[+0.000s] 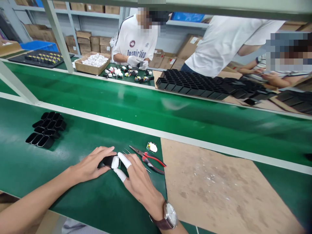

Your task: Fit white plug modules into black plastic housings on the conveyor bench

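My left hand (96,162) grips a small black plastic housing (106,161) just above the green bench. At the housing's mouth, my right hand (134,172) pinches a small circuit board with a white pad (115,162), using a thumb and finger covered by white finger cots. The board sits partly inside the housing; how deep I cannot tell. A watch is on my right wrist. Beyond my right hand lie red-and-black needle-nose pliers (148,159) and another small board with a white pad (152,147).
Several black housings (46,128) stand at the left on the bench. A stained cardboard sheet (207,185) covers the right side. Past a white rail (107,126) runs a green belt, with co-workers, a box of white pieces (94,63) and rows of black housings (190,83) behind.
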A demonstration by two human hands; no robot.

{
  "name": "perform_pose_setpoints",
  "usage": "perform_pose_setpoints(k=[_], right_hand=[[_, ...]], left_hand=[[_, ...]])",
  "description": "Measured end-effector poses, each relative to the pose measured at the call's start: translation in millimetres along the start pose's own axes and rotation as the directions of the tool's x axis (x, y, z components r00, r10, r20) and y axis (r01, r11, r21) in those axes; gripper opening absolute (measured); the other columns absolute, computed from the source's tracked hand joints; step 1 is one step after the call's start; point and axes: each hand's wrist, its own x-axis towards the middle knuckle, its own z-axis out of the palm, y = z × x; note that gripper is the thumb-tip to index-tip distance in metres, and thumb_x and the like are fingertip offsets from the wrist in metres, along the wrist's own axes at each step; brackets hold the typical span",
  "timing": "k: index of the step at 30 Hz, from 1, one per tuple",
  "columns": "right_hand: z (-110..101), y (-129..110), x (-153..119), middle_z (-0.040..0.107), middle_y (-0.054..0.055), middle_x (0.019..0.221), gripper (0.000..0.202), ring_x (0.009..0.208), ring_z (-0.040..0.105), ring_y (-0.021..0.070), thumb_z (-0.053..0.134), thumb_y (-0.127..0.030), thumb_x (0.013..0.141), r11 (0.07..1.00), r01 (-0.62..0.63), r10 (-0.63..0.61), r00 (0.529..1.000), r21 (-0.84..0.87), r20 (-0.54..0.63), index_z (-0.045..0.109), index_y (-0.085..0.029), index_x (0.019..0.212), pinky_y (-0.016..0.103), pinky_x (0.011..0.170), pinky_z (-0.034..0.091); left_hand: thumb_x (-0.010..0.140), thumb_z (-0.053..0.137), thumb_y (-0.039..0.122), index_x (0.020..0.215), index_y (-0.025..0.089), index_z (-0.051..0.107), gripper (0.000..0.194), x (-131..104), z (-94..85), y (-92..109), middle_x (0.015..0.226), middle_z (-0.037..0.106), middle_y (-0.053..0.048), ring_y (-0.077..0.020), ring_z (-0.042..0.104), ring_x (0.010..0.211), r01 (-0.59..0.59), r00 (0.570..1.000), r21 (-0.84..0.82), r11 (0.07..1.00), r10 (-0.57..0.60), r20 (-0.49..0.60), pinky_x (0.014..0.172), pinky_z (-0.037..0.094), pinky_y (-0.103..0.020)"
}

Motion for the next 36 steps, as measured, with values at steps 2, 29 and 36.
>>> perform_pose_setpoints(k=[2,29,36], right_hand=[[-1.0,-0.3,0.4,0.065,0.016,0.129,0.051,0.113,0.059,0.0307,0.055,-0.016,0.106,0.999,0.024,-0.024,1.0,-0.026,-0.006,0.04,-0.014,0.154,0.05,0.094,0.06],[0.4,-2.1,-0.4,0.067,0.017,0.127,0.056,0.109,0.062,0.0306,0.053,-0.014,0.106,0.996,0.057,-0.061,0.997,-0.075,-0.052,0.035,-0.014,0.159,0.05,0.089,0.06],[-2.8,-2.4,2.0,0.067,0.016,0.126,0.056,0.108,0.064,0.0299,0.052,-0.015,0.106,0.997,0.044,-0.047,0.998,-0.07,-0.046,0.035,-0.016,0.159,0.048,0.089,0.061]], left_hand=[[0.105,0.059,0.016,0.169,0.034,0.013,0.08,0.4,0.7,0.4,0.145,0.065,-0.008,-0.0259,0.053,0.134,-0.014,1.0,0.006,1.0,0.014,-0.017,0.112,0.051,-0.048],[0.104,0.06,0.016,0.168,0.034,0.014,0.081,-2.4,2.6,-2.6,0.147,0.063,-0.01,-0.0262,0.054,0.137,0.015,1.0,-0.032,0.999,-0.016,-0.016,0.113,0.052,-0.049],[0.105,0.061,0.019,0.168,0.034,0.015,0.08,-1.4,1.4,-1.5,0.144,0.065,-0.01,-0.0261,0.058,0.132,0.006,0.999,-0.01,1.0,-0.006,-0.038,0.109,0.054,-0.047]])
